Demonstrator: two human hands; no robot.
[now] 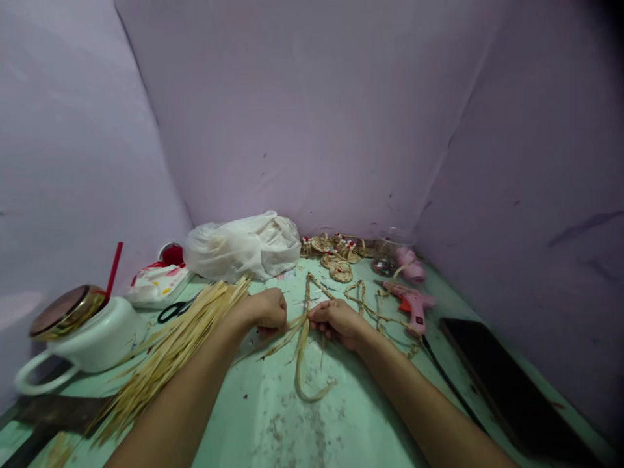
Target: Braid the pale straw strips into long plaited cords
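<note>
A thin braid of dried straw (308, 289) lies in the middle of the table, its finished length zigzagging away to the right. My right hand (336, 318) pinches the braid where it splits into loose strands. Closed in a fist, my left hand (270, 309) grips a pale straw strand pulled out to the left; its fingertips are hidden. Other strands (301, 370) hang toward me from the braid, one curling at its end. Beside and beneath my left forearm lies a bundle of loose straw (180, 344).
To the left are a white mug (104, 335) with a lid, black-handled scissors (168, 313), a packet (160, 284) and a dark metal tool (63, 413). Behind are a plastic bag (244, 247) and woven ornaments (340, 270). A pink glue gun (414, 305), pink twine (411, 263) and phone (507, 383) lie right.
</note>
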